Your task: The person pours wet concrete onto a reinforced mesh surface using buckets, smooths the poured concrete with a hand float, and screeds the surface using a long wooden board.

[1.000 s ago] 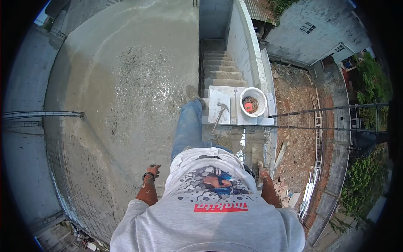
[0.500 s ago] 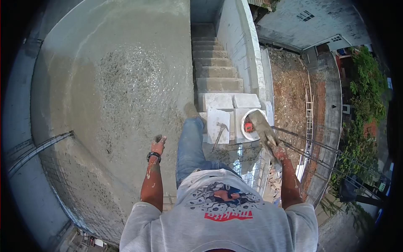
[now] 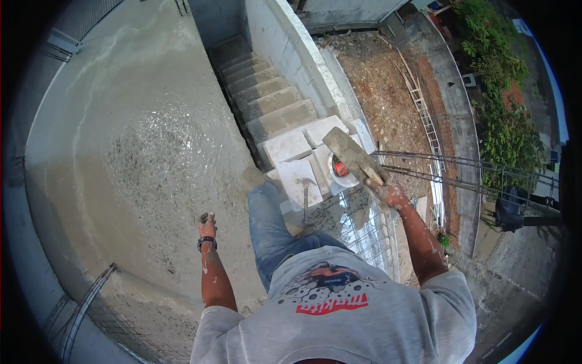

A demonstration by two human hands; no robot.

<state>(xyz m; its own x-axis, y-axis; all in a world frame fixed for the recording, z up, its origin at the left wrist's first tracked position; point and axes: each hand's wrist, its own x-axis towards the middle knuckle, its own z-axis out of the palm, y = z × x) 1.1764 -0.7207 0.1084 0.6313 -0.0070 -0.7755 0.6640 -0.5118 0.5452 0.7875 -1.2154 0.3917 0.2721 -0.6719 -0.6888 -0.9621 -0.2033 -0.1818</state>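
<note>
My right hand (image 3: 393, 195) is closed round the handle of a cement-smeared plastering float (image 3: 350, 153), its long blade pointing up and left. The blade partly covers a round white container (image 3: 345, 179), where a red tape measure (image 3: 340, 168) shows. A hammer (image 3: 306, 193) lies on a pale block (image 3: 295, 176) to the left of that container. Over the wet concrete (image 3: 163, 139), my left hand (image 3: 207, 227) is held up, fingers curled. Something grey and dark is at its fingertips; whether it is a lump of mortar or just coated fingers I cannot make out.
Concrete stairs (image 3: 267, 97) drop away beyond the pale blocks, beside a rough wall (image 3: 297, 51). Reinforcing bars (image 3: 454, 168) stick out at right, above a lower dirt strip (image 3: 376, 73). More bars (image 3: 91, 297) rise at lower left. Rebar mesh (image 3: 367, 233) lies near my legs.
The view has turned, so stairs and blocks now slant. My right hand has lifted the float up and left, across the container. My left hand stays curled, a little lower in view.
</note>
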